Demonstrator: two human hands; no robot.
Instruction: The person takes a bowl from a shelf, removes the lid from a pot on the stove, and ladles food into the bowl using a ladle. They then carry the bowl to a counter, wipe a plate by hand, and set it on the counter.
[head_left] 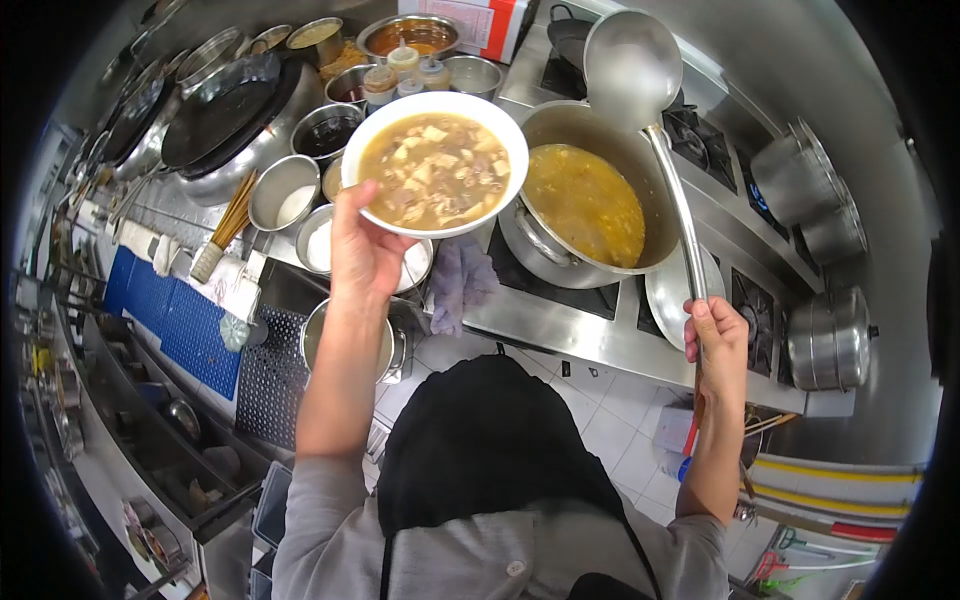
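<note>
White bowl (519, 165) of chunky soup (432, 165), held up on the stockpot's (522, 248) left.
From my remote seat, nearest is my right hand (720, 340), right of the pot, fingers wrapped around the handle of a ladle (632, 75). A purple cloth (462, 285) lies just in front of the pot, to its left. My left hand (368, 245) grips the bowl, thumb at the rim, other fingers partly hidden beneath. The ladle's head is raised by the pot's far rim; I cannot tell whether it holds anything. Farther left beyond the pot stand squeeze bottles (404, 62), then a red-and-white box (480, 25). I judge the step in hand to be steadying a filled bowl; the next move calls for keeping it level.
</note>
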